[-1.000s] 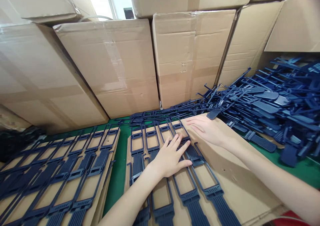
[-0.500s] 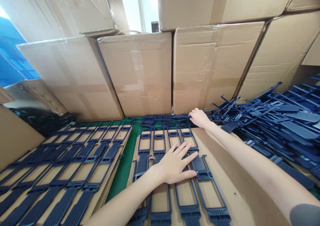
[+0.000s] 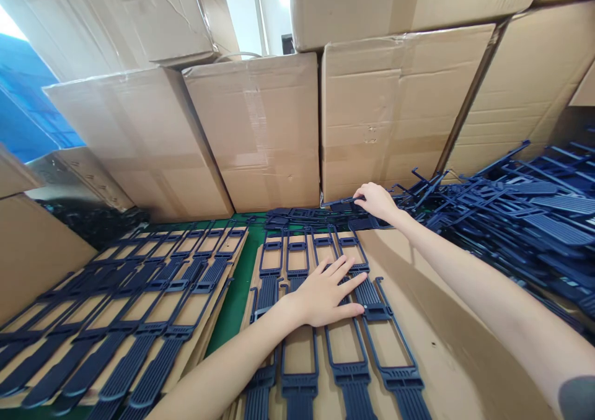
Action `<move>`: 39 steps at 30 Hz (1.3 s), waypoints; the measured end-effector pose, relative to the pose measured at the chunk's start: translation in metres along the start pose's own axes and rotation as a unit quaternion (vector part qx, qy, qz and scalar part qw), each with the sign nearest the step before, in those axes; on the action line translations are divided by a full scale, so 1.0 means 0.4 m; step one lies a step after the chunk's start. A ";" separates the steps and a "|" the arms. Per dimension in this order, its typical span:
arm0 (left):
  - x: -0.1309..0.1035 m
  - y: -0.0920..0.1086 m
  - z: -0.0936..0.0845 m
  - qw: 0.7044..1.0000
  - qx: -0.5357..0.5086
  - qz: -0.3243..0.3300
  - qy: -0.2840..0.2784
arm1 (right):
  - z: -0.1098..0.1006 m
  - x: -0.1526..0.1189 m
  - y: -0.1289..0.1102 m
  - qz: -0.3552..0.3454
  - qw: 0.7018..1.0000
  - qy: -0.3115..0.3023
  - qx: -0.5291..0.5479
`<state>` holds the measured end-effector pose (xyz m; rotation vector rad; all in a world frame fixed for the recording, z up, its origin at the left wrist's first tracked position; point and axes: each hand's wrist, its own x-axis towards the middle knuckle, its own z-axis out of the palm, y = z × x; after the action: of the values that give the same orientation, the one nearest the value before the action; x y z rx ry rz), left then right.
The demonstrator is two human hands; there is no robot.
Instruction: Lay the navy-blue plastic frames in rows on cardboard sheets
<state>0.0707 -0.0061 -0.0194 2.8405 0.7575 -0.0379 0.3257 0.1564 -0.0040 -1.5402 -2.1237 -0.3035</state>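
Towards the back of the green table (image 3: 242,271), I have the right hand (image 3: 379,202) pinched closed on a dark plastic frame (image 3: 343,204) beside the carton (image 3: 400,98). Spread open, palm down, the left hand (image 3: 325,293) rests on the laid-out frames (image 3: 402,376) over the cardboard sheet (image 3: 418,302). Done well, I judge, this wants a light left palm and a gentle right lift, since loose frames (image 3: 297,215) nearby could snag. I can read no brand or label; the carton's small marks are unclear.

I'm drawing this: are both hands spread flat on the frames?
No, the left hand lies spread on the frames, but the right hand is at the dark pieces by the boxes.
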 end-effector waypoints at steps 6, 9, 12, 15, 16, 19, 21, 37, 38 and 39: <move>0.001 -0.002 -0.002 1.000 0.004 -0.003 -0.007 | 0.013 0.004 -0.030 0.031 0.996 0.065 0.046; 0.003 -0.002 -0.002 1.000 0.002 -0.004 -0.006 | -0.012 0.009 -0.047 0.025 0.996 0.070 0.046; 0.004 -0.001 -0.002 1.000 0.005 -0.003 -0.002 | -0.018 0.005 -0.052 -0.002 1.000 0.001 0.029; 0.005 -0.002 -0.003 1.000 0.006 -0.007 -0.004 | 0.006 -0.005 -0.043 0.000 0.997 -0.070 -0.011; 0.005 -0.002 -0.004 1.000 0.005 -0.008 -0.005 | 0.016 -0.007 -0.038 0.005 0.996 -0.089 -0.026; 0.004 -0.004 -0.005 1.000 0.003 -0.008 -0.007 | 0.040 -0.002 -0.020 0.018 0.990 -0.128 -0.055; 0.003 -0.005 -0.006 1.000 0.002 -0.008 -0.007 | 0.046 0.009 -0.012 0.020 0.988 -0.143 -0.062; 0.016 -0.016 0.008 1.000 0.014 -0.003 0.013 | -0.192 -0.091 -0.073 -0.154 0.945 0.274 0.086; 0.016 -0.016 0.008 1.000 0.014 -0.007 0.013 | -0.221 -0.124 -0.075 -0.166 0.939 0.286 0.091; 0.016 -0.016 0.008 1.000 0.014 -0.011 0.011 | -0.250 -0.158 -0.076 -0.175 0.934 0.296 0.093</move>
<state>0.0730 0.0017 -0.0243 2.8639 0.7983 -0.0222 0.3386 0.0487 0.0522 -0.8141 -1.8505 -0.5863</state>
